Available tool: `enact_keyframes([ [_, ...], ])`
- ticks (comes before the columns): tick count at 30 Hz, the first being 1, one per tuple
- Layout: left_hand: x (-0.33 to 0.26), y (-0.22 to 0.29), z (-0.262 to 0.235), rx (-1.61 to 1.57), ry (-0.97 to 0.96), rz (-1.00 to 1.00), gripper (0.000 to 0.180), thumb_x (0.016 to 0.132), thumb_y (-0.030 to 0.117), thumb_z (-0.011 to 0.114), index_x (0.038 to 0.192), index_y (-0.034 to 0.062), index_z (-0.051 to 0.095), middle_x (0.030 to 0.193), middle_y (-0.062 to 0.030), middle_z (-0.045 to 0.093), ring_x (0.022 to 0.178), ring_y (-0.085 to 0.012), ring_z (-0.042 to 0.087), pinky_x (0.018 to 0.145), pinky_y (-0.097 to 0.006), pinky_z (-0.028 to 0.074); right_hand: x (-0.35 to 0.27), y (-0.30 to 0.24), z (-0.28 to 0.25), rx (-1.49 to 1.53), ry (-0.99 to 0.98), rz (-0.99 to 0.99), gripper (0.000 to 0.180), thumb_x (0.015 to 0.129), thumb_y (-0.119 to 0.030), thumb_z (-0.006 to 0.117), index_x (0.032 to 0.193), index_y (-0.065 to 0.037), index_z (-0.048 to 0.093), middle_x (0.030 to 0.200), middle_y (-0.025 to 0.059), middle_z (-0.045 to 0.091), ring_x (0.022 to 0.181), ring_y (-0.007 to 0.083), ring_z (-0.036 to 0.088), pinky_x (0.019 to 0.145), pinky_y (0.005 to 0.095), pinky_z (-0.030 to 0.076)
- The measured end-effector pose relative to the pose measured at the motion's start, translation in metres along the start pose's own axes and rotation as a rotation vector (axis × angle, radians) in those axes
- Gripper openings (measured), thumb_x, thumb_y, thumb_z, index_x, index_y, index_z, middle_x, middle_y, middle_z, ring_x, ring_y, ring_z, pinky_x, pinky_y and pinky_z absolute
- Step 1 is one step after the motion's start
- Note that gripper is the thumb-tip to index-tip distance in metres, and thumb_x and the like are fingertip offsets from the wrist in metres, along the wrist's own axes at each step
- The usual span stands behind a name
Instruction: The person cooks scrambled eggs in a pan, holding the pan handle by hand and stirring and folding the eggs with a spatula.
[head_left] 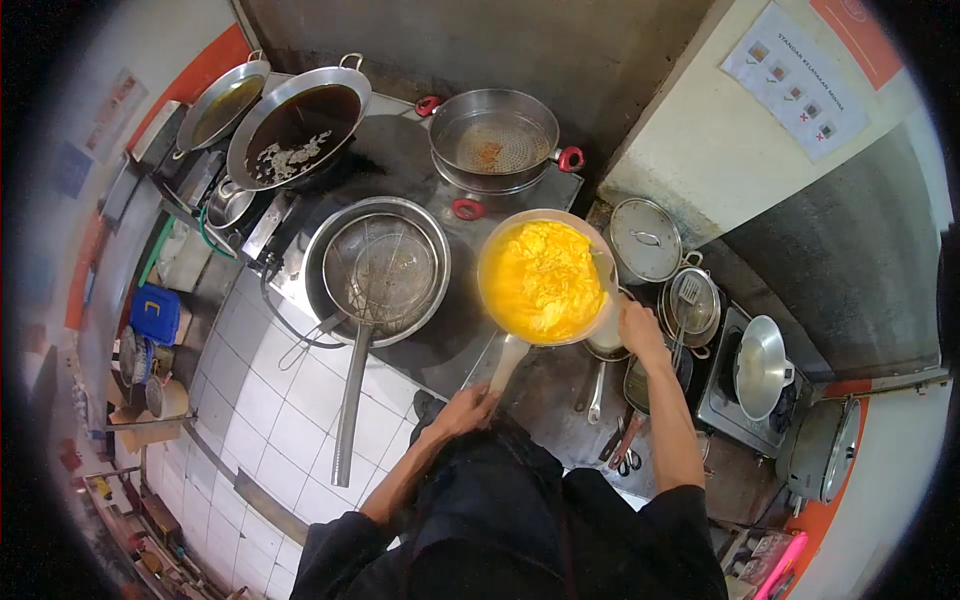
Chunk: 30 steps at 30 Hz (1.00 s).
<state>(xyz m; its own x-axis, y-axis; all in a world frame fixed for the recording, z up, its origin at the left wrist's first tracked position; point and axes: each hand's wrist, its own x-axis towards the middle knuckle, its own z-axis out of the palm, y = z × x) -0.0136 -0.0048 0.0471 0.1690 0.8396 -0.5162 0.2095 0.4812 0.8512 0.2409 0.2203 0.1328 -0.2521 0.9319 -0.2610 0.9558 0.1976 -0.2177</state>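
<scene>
The biggest thing is the dark counter [455, 225], which runs across the middle of the frame and gives the pots a flat place to stand.

At the upper left is a big wok [363, 110] with dark oil in it. Its sides slope up high, maybe so the oil does not spill.

Left of the middle is a steel bowl [313, 268]. A sieve [385, 262] sits in its top with its long handle poking down the frame. The bowl is likely there to catch drips.

The pan [590, 235] is just right of the middle, above the counter. It has yellow food [550, 280] in it that looks like egg. The pan's open side faces up, so the food stays in.

The pot [490, 175] at the upper middle has red grips, perhaps to save fingers from heat.

The left hand [467, 411], at the lower middle, is curled closed around the pan's handle, away from the yellow food.

The right hand [640, 328] is by the pan's right edge with its fingers bent. I cannot tell if it holds the edge or something else.

Smallest are the scissors [628, 462], lying at the lower right.
</scene>
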Motion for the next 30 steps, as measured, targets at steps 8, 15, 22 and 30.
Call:
enact_keyframes([
  [8, 0.001, -0.004, 0.003, -0.010, 0.054, 0.015, 0.041, 0.098, 0.032, 0.047, 0.126, 0.0022, 0.050, 0.072, -0.0100, 0.062, 0.062, -0.0183, 0.059, 0.059, -0.033, 0.047, 0.005, -0.013, 0.040, 0.261, -0.057, -0.105, 0.048, 0.094, -0.015, 0.040, 0.138, -0.032, 0.043, 0.104, 0.0270, 0.061, 0.101, 0.0424, 0.059, 0.088, 0.0487, 0.047],
  [15, 0.006, -0.012, 0.006, 0.018, 0.082, 0.065, 0.043, 0.097, 0.036, 0.048, 0.123, 0.0019, 0.053, 0.080, -0.0149, 0.064, 0.071, -0.0225, 0.061, 0.067, -0.037, 0.048, -0.016, -0.047, 0.067, 0.299, -0.105, -0.212, 0.049, 0.096, -0.016, 0.040, 0.142, -0.032, 0.037, 0.107, 0.0270, 0.061, 0.096, 0.0412, 0.061, 0.086, 0.0472, 0.047],
  [22, 0.008, -0.020, 0.003, 0.087, 0.046, 0.019, 0.051, 0.097, 0.038, 0.048, 0.131, 0.0000, 0.048, 0.086, -0.0150, 0.065, 0.076, -0.0219, 0.063, 0.070, -0.035, 0.049, -0.081, -0.035, 0.035, 0.081, -0.055, -0.184, 0.045, 0.093, -0.015, 0.045, 0.138, -0.022, 0.044, 0.088, 0.0240, 0.063, 0.080, 0.0424, 0.062, 0.071, 0.0517, 0.049],
  [30, 0.011, -0.021, 0.006, 0.039, 0.068, 0.011, 0.044, 0.096, 0.036, 0.049, 0.120, -0.0003, 0.053, 0.080, -0.0169, 0.063, 0.071, -0.0242, 0.060, 0.067, -0.039, 0.047, -0.051, 0.001, -0.005, -0.085, 0.127, -0.191, 0.051, 0.088, -0.008, 0.048, 0.138, -0.016, 0.045, 0.079, 0.0246, 0.062, 0.076, 0.0400, 0.065, 0.066, 0.0495, 0.053],
])
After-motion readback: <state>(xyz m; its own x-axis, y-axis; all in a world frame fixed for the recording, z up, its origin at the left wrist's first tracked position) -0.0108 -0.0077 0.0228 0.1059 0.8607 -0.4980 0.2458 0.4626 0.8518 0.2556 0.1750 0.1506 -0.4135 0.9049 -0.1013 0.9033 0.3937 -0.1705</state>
